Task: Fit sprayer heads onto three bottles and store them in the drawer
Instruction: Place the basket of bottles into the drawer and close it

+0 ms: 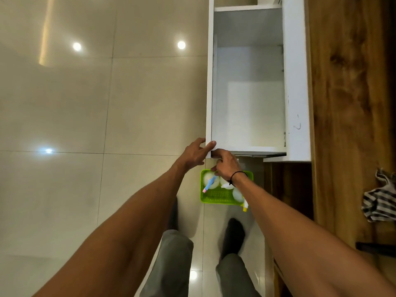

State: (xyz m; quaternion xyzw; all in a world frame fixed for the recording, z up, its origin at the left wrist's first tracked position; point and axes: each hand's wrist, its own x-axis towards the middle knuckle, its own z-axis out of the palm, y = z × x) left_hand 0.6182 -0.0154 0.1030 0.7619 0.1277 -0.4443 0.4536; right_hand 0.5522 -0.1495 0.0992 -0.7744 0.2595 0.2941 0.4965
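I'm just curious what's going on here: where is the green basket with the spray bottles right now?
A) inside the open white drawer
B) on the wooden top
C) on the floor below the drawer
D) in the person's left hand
C: the green basket sits on the tiled floor below the open drawer, near the person's feet.

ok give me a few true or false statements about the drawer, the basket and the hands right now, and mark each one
1. The white drawer is pulled open. True.
2. The drawer already holds three bottles. False: no bottle shows inside it.
3. The left hand grips the drawer's front corner. True.
4. The green basket sits on the wooden counter. False: it is down on the floor, below the drawer.
5. A bottle with a blue sprayer lies in the basket. True.
6. The right hand holds a striped cloth. False: the cloth lies on the counter, apart from both hands.
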